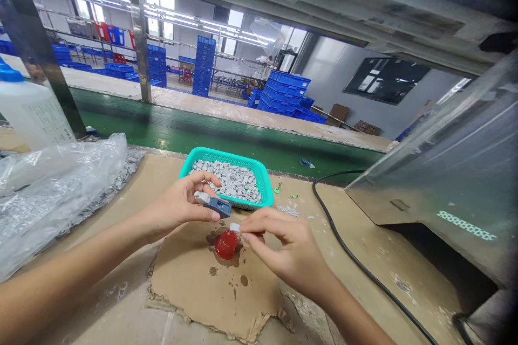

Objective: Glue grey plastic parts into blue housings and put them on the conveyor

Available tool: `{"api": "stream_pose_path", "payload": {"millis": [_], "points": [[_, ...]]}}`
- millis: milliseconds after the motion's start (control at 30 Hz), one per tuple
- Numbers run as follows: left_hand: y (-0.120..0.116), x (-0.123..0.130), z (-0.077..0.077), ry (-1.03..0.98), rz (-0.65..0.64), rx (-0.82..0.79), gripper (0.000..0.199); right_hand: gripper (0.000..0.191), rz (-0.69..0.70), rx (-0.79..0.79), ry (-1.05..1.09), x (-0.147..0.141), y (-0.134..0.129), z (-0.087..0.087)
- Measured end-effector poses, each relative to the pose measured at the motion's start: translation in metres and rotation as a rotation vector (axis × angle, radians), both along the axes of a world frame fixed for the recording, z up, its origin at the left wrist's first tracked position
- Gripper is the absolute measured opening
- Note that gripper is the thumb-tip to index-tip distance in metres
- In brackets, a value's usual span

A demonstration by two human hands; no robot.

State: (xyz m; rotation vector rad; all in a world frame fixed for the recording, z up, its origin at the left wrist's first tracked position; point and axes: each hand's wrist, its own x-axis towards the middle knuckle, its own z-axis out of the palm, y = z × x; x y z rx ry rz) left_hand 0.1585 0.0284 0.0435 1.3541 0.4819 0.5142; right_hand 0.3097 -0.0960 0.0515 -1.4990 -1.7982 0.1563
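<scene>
- Closest to the person, a torn-edged sheet of cardboard (190, 280) lies on the worktop (335, 275), spotted with dark wet stains.
- The right hand (283, 237) grips a small pale piece (234, 227) between thumb and fingers, its free end poking out toward the left, just above the red cup.
- That red cup (225, 247) sits on the cardboard, with a damp patch around its foot.
- The left hand (198, 199) has a dark blue-grey part (219, 206) pinched in its fingers, the light grey end toward the palm and the dark end pointing at the other hand. The two pieces are near each other but apart, both held up off the worktop.
- Just beyond the hands I see a turquoise basket (266, 183) full of little grey pieces (237, 180); a few bright green scraps (278, 187) lie to its right.
- Over on the left, clear plastic wrapping (60, 183) covers more grey pieces, with a white bottle (30, 113) behind it.
- On the right, a black cable (343, 248) curves across the worktop beside a metal housing (437, 172).
- Past the basket runs a green belt (174, 126), a small part (306, 163) lying on it.
- Farther across the room, blue crates (283, 91) stand stacked.
</scene>
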Motion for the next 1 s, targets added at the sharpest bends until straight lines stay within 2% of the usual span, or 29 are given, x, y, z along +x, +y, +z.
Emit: {"api": "stream_pose_path", "payload": {"millis": [100, 200, 300, 533, 733, 1000], "points": [[-0.001, 0.002, -0.003, -0.033, 0.011, 0.046, 0.038, 0.018, -0.04, 0.069, 0.059, -0.002, 0.006, 0.014], [-0.001, 0.004, -0.008, -0.04, 0.035, 0.062, 0.038, 0.016, -0.075, 0.128, 0.246, -0.006, 0.015, 0.021], [-0.001, 0.005, -0.011, -0.023, 0.061, 0.056, 0.037, 0.014, -0.077, 0.118, 0.395, -0.009, 0.026, 0.015], [-0.005, 0.005, -0.01, -0.015, 0.062, 0.007, 0.047, 0.011, -0.084, 0.028, 0.534, -0.006, 0.034, -0.001], [-0.007, 0.006, -0.009, -0.001, 0.091, 0.034, 0.047, 0.014, -0.093, 0.038, 0.473, -0.006, 0.032, -0.005], [-0.01, 0.006, -0.015, -0.075, 0.137, 0.027, 0.042, 0.018, -0.027, 0.06, 0.235, -0.008, 0.026, -0.008]]}}
